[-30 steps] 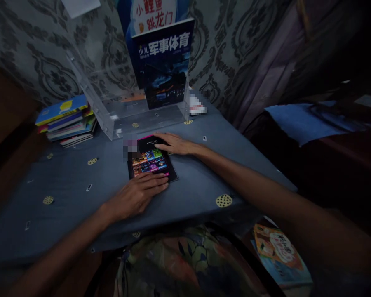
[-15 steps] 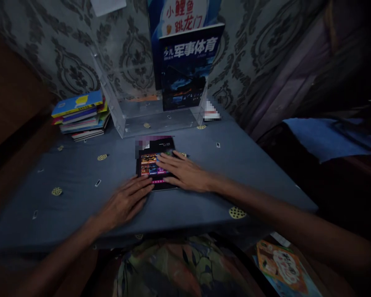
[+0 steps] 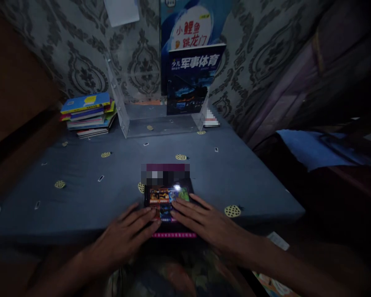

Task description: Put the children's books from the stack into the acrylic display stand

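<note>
A dark book lies face down or face up, I cannot tell which, at the table's front edge. Its cover carries a grid of small coloured pictures and a pink strip near the bottom; the top end is pixelated. My left hand rests over its left side with the fingers stretched out. On the right side, my right hand lies flat, fingertips on the pictures. Both thumbs are hard to make out in the dim light. The book's lower end reaches past the table edge towards my lap.
A clear acrylic stand at the back holds a dark blue book and a taller blue book. Several books form a stack at the back left. Blue cloth hangs at the right, beyond the patterned tablecloth.
Both hands and the dark book have moved towards me, from mid-table to the front edge. My right hand's fingers stay on the cover. The view has shifted a little.
</note>
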`<state>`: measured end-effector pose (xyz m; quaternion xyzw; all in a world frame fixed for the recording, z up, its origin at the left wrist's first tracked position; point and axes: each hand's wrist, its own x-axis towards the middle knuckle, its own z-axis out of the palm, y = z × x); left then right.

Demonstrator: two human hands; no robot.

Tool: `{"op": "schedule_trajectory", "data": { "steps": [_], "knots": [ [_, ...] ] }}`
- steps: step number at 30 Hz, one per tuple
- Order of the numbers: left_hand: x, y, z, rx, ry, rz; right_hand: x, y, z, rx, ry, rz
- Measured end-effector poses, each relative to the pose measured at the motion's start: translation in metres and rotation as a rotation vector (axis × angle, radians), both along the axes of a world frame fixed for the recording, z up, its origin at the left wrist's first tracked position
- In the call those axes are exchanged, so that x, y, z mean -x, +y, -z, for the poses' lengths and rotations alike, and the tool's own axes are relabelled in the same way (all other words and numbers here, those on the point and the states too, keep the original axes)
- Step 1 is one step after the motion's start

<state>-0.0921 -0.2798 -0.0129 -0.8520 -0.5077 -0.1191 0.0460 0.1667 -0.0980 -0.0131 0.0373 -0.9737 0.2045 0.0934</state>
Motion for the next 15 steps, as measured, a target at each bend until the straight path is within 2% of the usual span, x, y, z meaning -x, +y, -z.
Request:
{"op": "schedule_trajectory", "data": {
  "steps": [3,5,7,10,13,15],
  "knots": [
    [0.001,-0.002,-0.001,0.0,-0.026,0.048,-0.009,-0.01,-0.002,0.065,0.054,-0.018],
    [0.004,0.001,-0.009,0.002,-0.096,0.066,-0.012,-0.009,-0.009,0.168,0.107,-0.007],
    [0.009,0.007,-0.023,-0.014,-0.237,0.073,-0.012,-0.003,-0.02,0.305,0.174,0.042],
    [0.017,0.025,-0.053,-0.062,-0.52,0.079,-0.004,0.014,-0.037,0.503,0.254,0.178],
    [0.023,0.055,-0.076,-0.02,-0.741,-0.067,0.016,0.039,-0.039,0.615,0.268,0.389],
    [0.026,0.08,-0.079,0.01,-0.91,-0.23,0.034,0.056,-0.032,0.651,0.307,0.51]
  ]
}}
